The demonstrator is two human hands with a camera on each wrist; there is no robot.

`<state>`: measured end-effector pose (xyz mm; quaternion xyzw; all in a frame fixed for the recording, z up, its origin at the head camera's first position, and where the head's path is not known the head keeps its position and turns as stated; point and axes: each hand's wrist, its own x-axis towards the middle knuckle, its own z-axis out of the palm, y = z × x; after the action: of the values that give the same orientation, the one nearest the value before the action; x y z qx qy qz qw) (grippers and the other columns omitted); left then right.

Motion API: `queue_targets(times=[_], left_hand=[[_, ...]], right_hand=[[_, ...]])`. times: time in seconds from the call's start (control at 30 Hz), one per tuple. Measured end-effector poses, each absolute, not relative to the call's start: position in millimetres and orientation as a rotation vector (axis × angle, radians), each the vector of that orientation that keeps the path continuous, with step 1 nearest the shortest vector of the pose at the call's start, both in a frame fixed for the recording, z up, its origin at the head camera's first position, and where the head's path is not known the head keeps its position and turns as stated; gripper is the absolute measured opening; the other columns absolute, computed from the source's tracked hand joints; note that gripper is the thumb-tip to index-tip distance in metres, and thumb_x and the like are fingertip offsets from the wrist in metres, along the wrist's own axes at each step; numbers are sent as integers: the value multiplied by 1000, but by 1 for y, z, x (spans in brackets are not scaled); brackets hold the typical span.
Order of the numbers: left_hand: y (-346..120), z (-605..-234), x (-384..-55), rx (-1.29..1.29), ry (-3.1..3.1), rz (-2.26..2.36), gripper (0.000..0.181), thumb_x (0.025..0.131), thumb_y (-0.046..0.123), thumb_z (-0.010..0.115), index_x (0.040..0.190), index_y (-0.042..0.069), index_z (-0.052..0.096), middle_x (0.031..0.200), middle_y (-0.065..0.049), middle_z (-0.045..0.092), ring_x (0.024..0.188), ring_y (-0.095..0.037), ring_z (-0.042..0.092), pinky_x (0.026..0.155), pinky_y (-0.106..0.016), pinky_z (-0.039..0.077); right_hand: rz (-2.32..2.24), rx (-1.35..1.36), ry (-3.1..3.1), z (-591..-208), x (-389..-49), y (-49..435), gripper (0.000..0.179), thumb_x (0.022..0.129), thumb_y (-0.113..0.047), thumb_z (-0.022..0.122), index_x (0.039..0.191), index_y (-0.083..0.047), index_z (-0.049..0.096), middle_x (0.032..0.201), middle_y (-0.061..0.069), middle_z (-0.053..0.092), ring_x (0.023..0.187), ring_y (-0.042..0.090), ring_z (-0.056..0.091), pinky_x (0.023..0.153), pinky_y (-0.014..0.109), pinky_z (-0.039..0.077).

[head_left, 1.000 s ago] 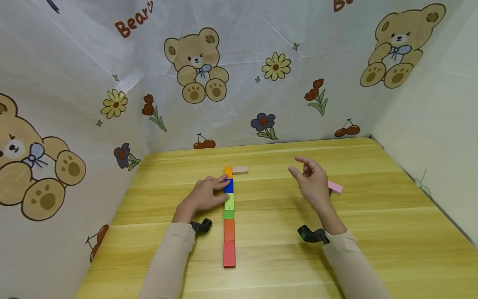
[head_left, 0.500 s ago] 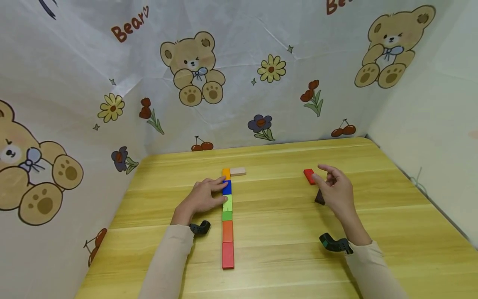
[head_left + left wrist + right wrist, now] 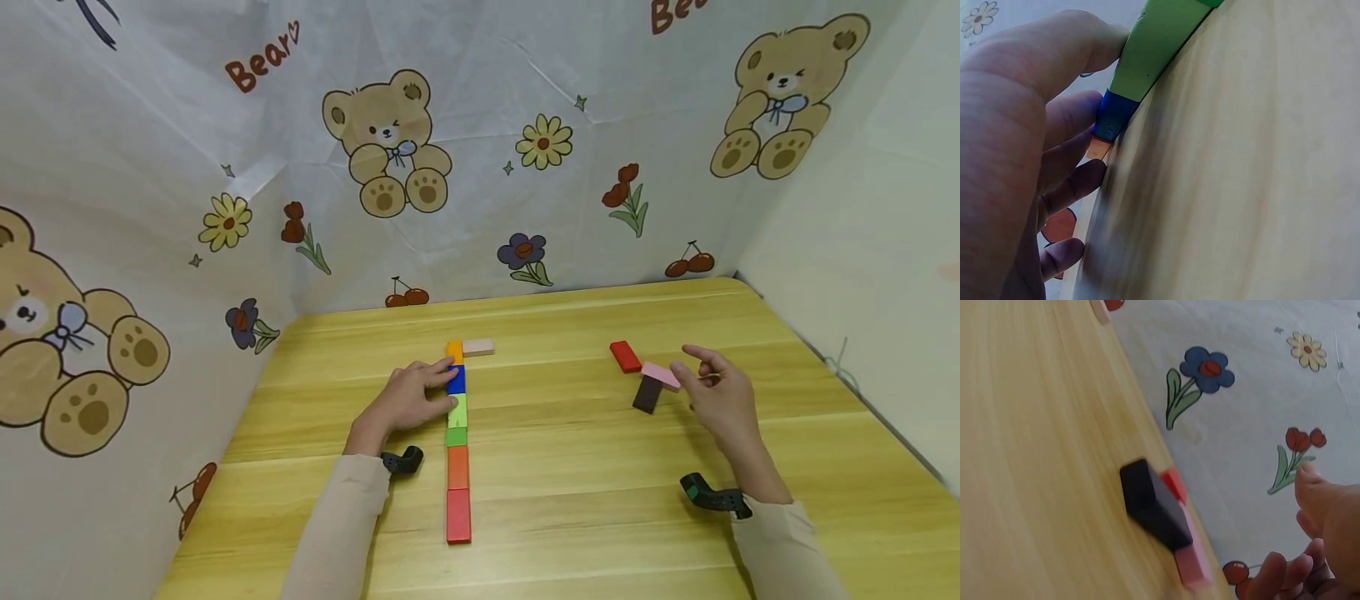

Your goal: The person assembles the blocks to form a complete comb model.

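Observation:
A straight row of coloured blocks runs away from me: red (image 3: 458, 517), orange (image 3: 457, 467), green (image 3: 457, 437), light green (image 3: 457, 412), blue (image 3: 456, 380) and yellow-orange (image 3: 455, 351). My left hand (image 3: 405, 398) rests against the row's left side, its thumb at the light green block and fingertips at the blue and yellow-orange ones. To the right, my right hand (image 3: 722, 402) hovers with thumb and index finger apart, beside a pink block (image 3: 660, 376). Touching or nearly touching the pink one are a dark brown block (image 3: 647, 395) and a second red block (image 3: 625, 357).
A beige block (image 3: 478, 347) lies crosswise at the row's far end, on its right. The wooden table (image 3: 555, 467) ends at a white cloth (image 3: 480, 167) printed with bears and flowers. A pale wall (image 3: 900, 250) stands at the right.
My right hand has moved right and toward me, past the loose blocks, uncovering the red, pink and dark brown ones. The left hand keeps its place on the row. The view shifted slightly.

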<state>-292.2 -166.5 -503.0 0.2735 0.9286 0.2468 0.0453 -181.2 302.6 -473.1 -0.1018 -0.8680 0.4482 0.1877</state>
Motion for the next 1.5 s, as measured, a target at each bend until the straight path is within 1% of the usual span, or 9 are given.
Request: queue_targets(times=[0.1, 0.23, 0.43, 0.57, 0.63, 0.77, 0.93, 1.2, 1.5], left_hand=[[-166, -503, -293, 835, 2832, 753, 59, 94, 51, 65, 148, 31, 49, 161, 15, 36, 138, -15, 43, 103, -40, 29], [-166, -503, -293, 840, 2832, 746, 60, 94, 51, 64, 148, 31, 49, 161, 16, 35, 139, -15, 42, 103, -40, 29], [-167, -503, -294, 862, 2835, 723, 60, 94, 52, 64, 148, 30, 49, 161, 14, 35, 141, -16, 42, 105, -41, 29], [-167, -503, -294, 859, 2834, 716, 60, 94, 52, 63, 148, 31, 48, 162, 15, 35, 142, -16, 41, 107, -42, 28], [-167, -503, -293, 856, 2834, 721, 60, 94, 52, 64, 148, 30, 48, 162, 14, 35, 142, -17, 41, 108, -42, 28], [-167, -501, -292, 854, 2829, 729, 60, 94, 51, 64, 148, 29, 49, 162, 13, 35, 142, -18, 41, 108, -43, 28], [-166, -500, -291, 856, 2823, 743, 60, 94, 50, 64, 148, 28, 50, 162, 12, 36, 142, -19, 41, 107, -44, 28], [-167, -504, -294, 851, 2829, 725, 61, 94, 52, 63, 148, 31, 48, 162, 15, 34, 141, -16, 41, 107, -42, 28], [-167, -503, -293, 843, 2835, 715, 60, 94, 51, 64, 148, 30, 49, 161, 17, 34, 140, -15, 41, 105, -41, 29]], right_hand=[[1267, -282, -2497, -478, -182, 313, 56, 98, -45, 60, 140, -8, 57, 99, 3, 40, 66, 4, 47, 50, 24, 49], [1207, -270, -2596, -486, -184, 325, 58, 99, -47, 58, 141, -7, 56, 103, 6, 42, 63, 5, 44, 50, 25, 42], [1078, -261, -2694, -497, -185, 336, 58, 100, -47, 56, 141, -6, 57, 106, 12, 50, 75, 12, 49, 58, 24, 40], [1052, -239, -2702, -500, -187, 337, 55, 100, -45, 58, 138, -7, 60, 105, 12, 52, 82, 18, 51, 62, 23, 40], [1038, -224, -2707, -500, -188, 337, 53, 99, -43, 60, 136, -6, 62, 103, 12, 53, 83, 19, 50, 63, 23, 40], [1014, -213, -2727, -501, -188, 337, 51, 99, -41, 61, 135, -5, 63, 100, 12, 55, 80, 20, 47, 64, 25, 38], [1015, -219, -2752, -503, -188, 338, 53, 99, -42, 61, 135, -4, 62, 96, 13, 55, 75, 19, 44, 62, 26, 36], [988, -231, -2781, -504, -189, 336, 54, 99, -43, 62, 136, -3, 61, 94, 12, 55, 76, 22, 45, 63, 29, 36], [950, -265, -2801, -504, -191, 335, 53, 100, -43, 60, 135, -3, 62, 93, 11, 56, 76, 23, 46, 66, 33, 35]])
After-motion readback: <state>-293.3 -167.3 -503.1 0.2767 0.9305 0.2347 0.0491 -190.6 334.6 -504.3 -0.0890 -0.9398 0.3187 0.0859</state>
